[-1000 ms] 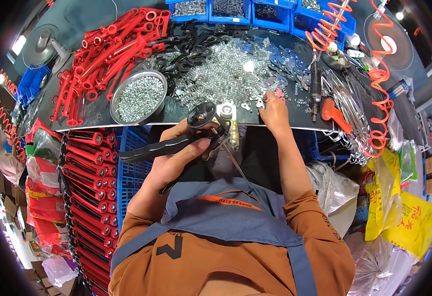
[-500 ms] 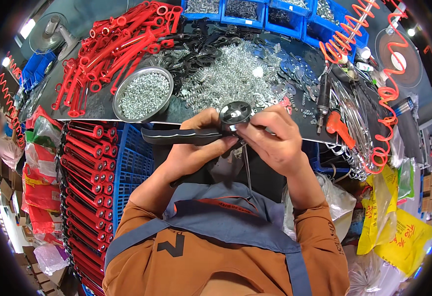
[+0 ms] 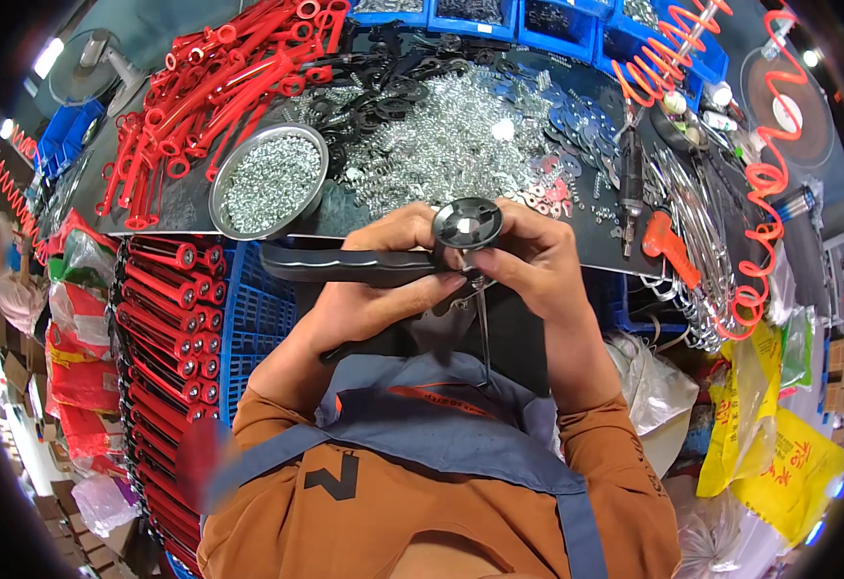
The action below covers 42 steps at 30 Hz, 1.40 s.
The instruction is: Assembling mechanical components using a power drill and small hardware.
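Note:
Both hands hold a black-handled tool [image 3: 350, 264] with a round, cup-like black head [image 3: 466, 224], just in front of the bench edge. Its grip points left, and a thin metal rod [image 3: 483, 333] hangs from below the head toward the apron. My left hand [image 3: 374, 309] is closed round the part where grip meets head, thumb below. My right hand [image 3: 543, 259] pinches at the head's right side, its thumb just under the rim. Whatever small part may lie between the right fingertips is hidden. Beyond the hands spreads a heap of small metal springs [image 3: 441, 145].
A metal bowl [image 3: 217, 217] of small silvery parts sits left of the spring heap. Red ringed frames [image 3: 219, 87] pile up behind it; more red frames [image 3: 166, 338] are stacked below. At right lie a power screwdriver [image 3: 631, 179], an orange-handled tool [image 3: 668, 246] and bent metal rods [image 3: 707, 222].
The tool has shifted slightly left and its round head now faces up more openly. My right fingers have moved from over the head's right edge to beside it, with the thumb beneath.

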Tool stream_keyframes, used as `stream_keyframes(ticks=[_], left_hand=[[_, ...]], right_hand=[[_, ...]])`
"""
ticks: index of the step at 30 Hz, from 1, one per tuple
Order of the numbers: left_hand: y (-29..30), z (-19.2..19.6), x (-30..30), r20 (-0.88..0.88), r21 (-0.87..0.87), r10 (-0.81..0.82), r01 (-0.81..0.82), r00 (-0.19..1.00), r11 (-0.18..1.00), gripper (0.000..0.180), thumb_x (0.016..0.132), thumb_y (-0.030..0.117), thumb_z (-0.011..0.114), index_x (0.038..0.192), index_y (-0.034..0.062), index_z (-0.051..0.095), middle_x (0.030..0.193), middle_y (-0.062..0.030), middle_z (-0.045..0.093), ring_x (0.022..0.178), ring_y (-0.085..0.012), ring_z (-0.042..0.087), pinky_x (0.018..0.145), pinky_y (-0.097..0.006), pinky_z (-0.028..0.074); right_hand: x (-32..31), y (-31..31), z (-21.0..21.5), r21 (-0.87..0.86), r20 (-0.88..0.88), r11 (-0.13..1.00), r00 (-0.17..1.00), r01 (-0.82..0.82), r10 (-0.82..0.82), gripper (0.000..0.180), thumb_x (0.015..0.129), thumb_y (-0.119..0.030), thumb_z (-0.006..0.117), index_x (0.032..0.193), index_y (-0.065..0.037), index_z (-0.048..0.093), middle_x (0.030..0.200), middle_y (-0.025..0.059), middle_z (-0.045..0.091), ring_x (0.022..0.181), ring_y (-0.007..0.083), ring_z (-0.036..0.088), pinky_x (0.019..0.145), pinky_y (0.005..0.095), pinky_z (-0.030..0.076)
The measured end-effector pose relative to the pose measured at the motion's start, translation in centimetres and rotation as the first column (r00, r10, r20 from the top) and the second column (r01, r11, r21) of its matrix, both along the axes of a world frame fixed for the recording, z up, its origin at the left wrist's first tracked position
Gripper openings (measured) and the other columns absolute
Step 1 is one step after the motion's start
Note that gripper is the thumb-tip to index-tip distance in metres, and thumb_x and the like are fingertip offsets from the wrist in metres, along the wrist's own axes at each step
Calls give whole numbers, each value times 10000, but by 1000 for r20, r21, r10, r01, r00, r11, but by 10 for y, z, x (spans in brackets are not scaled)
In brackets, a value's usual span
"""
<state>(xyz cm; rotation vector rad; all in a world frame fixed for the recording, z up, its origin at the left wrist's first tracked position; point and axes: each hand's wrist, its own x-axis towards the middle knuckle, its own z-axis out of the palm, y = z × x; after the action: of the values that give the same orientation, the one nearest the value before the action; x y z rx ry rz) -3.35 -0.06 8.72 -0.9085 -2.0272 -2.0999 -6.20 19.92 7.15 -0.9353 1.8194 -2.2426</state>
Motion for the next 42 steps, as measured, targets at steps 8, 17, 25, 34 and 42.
stream_keyframes(ticks=[8, 17, 25, 34, 42], left_hand=[[12, -34, 6, -62, -180, -38, 26, 997, 983, 115, 730, 22, 690, 796, 37, 595, 826, -80, 578, 779, -199, 552, 700, -314, 431], [20, -45, 5, 234, 4, -100, 102, 967, 995, 75, 802, 57, 627, 823, 11, 572, 972, -93, 583, 879, -157, 526, 800, -309, 407], [20, -47, 20, 182, -31, -74, 81, 981, 996, 116, 825, 95, 628, 891, 12, 580, 851, -58, 549, 804, -135, 529, 735, -289, 416], [19, -31, 38, 251, -71, -30, 49, 968, 996, 135, 810, 88, 656, 884, -3, 590, 795, -60, 575, 718, -121, 535, 657, -277, 434], [16, -44, 32, 168, -168, 67, -38, 984, 985, 178, 804, 111, 685, 887, 28, 551, 753, -62, 564, 702, -106, 523, 611, -288, 412]], right_hand=[[18, 10, -50, 10, 139, 1000, 990, -3, 2, 160, 751, -81, 765, 786, -43, 614, 829, -7, 599, 779, 74, 529, 741, 256, 446], [-106, 162, -68, 439, -896, -46, 434, 897, -96, 255, 759, -8, 567, 989, -39, 673, 1009, 115, 616, 949, 295, 571, 791, 395, 494], [-73, 75, 7, 339, -139, 841, 907, 421, -398, 195, 869, -105, 613, 1042, -14, 600, 859, 89, 670, 712, 104, 599, 620, 238, 481], [-2, 9, 54, 432, -453, 888, 889, 159, 61, 201, 791, -51, 702, 985, -18, 660, 895, 84, 658, 749, 146, 618, 676, 277, 485], [-7, 5, 61, 392, -596, 885, 802, 252, 35, 121, 736, -21, 739, 847, -16, 689, 780, 69, 676, 752, 180, 643, 655, 271, 498]])
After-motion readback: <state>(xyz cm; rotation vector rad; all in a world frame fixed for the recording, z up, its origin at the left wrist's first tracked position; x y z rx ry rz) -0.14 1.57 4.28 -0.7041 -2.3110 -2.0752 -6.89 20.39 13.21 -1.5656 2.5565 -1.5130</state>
